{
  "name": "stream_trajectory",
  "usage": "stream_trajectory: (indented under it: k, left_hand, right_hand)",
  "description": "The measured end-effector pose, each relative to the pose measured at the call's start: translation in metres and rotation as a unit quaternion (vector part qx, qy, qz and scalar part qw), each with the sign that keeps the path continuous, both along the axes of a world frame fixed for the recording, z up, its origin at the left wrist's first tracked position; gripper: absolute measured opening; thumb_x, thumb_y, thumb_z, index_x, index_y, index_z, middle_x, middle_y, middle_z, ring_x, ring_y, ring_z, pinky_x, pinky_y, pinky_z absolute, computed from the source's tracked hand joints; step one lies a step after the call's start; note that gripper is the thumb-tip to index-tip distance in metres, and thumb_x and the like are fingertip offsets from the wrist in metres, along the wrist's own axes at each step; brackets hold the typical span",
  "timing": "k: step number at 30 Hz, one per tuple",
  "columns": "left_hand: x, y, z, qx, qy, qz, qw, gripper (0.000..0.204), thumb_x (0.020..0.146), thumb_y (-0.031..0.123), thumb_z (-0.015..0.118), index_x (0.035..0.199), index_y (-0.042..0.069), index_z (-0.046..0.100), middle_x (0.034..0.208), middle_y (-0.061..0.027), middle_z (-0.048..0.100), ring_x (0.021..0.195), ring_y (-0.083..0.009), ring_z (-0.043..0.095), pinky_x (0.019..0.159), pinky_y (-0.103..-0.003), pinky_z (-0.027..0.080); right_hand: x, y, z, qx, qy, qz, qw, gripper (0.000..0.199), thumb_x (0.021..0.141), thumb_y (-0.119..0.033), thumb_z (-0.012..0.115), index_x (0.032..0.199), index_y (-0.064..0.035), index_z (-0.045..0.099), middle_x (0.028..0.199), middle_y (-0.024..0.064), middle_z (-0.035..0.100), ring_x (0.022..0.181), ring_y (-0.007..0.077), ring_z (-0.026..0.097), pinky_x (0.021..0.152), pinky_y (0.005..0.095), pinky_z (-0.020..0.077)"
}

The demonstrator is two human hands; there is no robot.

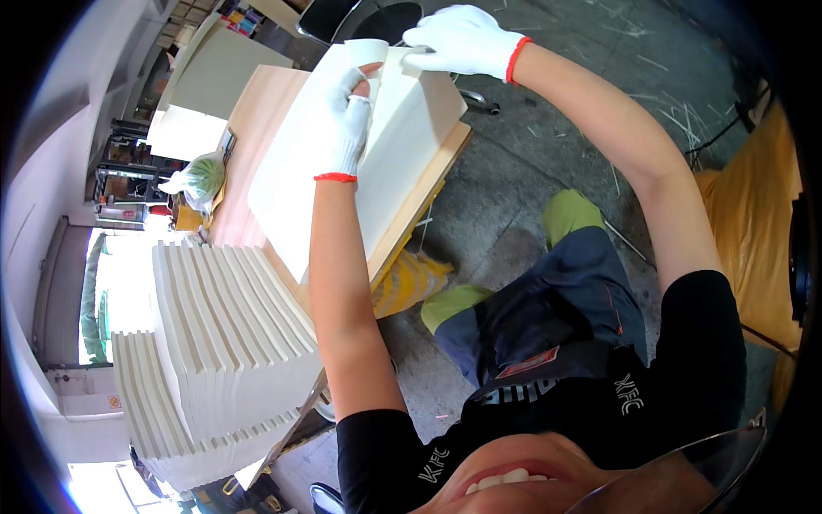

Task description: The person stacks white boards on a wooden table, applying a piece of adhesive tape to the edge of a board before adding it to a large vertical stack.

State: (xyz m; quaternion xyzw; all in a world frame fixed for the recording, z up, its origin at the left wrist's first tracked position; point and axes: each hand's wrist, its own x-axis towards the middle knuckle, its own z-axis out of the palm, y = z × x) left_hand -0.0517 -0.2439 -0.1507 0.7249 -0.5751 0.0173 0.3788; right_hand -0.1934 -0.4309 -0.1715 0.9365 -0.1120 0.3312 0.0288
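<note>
A large white sheet (287, 201) lies on a light wooden table, with a raised edge or fold running along it. My left hand (345, 120), in a white red-cuffed glove with bare fingertips, rests over this sheet. Its bent fingers close against a white curled, cup-shaped piece (367, 51) at the far end; part of the grip is hidden. My right hand (467, 41), in a matching white glove, reaches to the sheet's far right corner. Its thumb and forefinger stand apart there, the thumb touching or just over the white surface.
Tall stacks of thick white sheets (231, 317) stand at the left. A bagged green round item (204, 178) sits beyond the wooden table (272, 107). A black chair (385, 21) is past the far end. Scraps litter the grey floor (505, 154); a yellow striped bag (411, 281) lies below the table.
</note>
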Motion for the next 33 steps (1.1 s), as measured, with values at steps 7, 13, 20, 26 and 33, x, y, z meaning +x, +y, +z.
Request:
stream_trajectory:
  k: [7,13,20,26,33]
  left_hand:
    - [-0.009,-0.003,0.007,0.046,-0.011,0.005,0.999,0.029,0.096,0.018,0.051,0.118,0.017,0.07,0.083,-0.0124,0.064,0.076,-0.0194,0.06,0.075,-0.032,0.048]
    - [0.001,0.003,0.006,0.057,0.017,0.002,0.998,0.028,0.097,0.026,0.052,0.113,0.016,0.071,0.092,-0.016,0.068,0.088,-0.0237,0.064,0.084,-0.035,0.048]
    - [-0.018,0.0,0.009,0.093,0.031,0.039,0.994,0.032,0.091,0.021,0.07,0.121,0.014,0.066,0.1,-0.0129,0.07,0.076,-0.0199,0.065,0.068,-0.033,0.05]
    - [-0.005,-0.003,0.0,0.027,0.068,0.014,0.997,0.032,0.092,0.021,0.068,0.123,0.014,0.066,0.108,-0.0134,0.07,0.074,-0.019,0.065,0.068,-0.033,0.051]
    - [-0.003,-0.004,0.003,0.063,0.026,0.006,0.998,0.029,0.093,0.024,0.066,0.121,0.013,0.066,0.097,-0.0128,0.069,0.069,-0.0176,0.064,0.066,-0.033,0.049]
  right_hand:
    - [0.02,0.004,0.001,0.258,-0.043,0.055,0.964,0.052,0.099,-0.056,0.039,0.098,-0.0093,0.062,0.087,0.0158,0.064,0.083,0.0331,0.064,0.077,0.042,0.0495]
    - [0.02,0.026,-0.015,0.421,-0.138,0.053,0.895,0.053,0.099,-0.055,0.041,0.094,-0.0053,0.06,0.084,0.0172,0.062,0.082,0.0366,0.062,0.074,0.0452,0.0463]
    - [0.02,0.029,-0.028,0.378,-0.221,0.069,0.896,0.048,0.1,-0.052,0.043,0.099,-0.0077,0.062,0.088,0.0165,0.064,0.084,0.0369,0.063,0.074,0.0456,0.0464]
    - [0.022,0.031,-0.028,0.376,-0.219,0.056,0.898,0.053,0.1,-0.055,0.039,0.09,-0.0055,0.058,0.079,0.0185,0.06,0.078,0.0392,0.061,0.071,0.0468,0.0451]
    - [0.023,0.027,-0.027,0.374,-0.195,0.045,0.906,0.05,0.101,-0.054,0.042,0.1,-0.0076,0.062,0.09,0.0165,0.066,0.086,0.0357,0.064,0.078,0.044,0.0487]
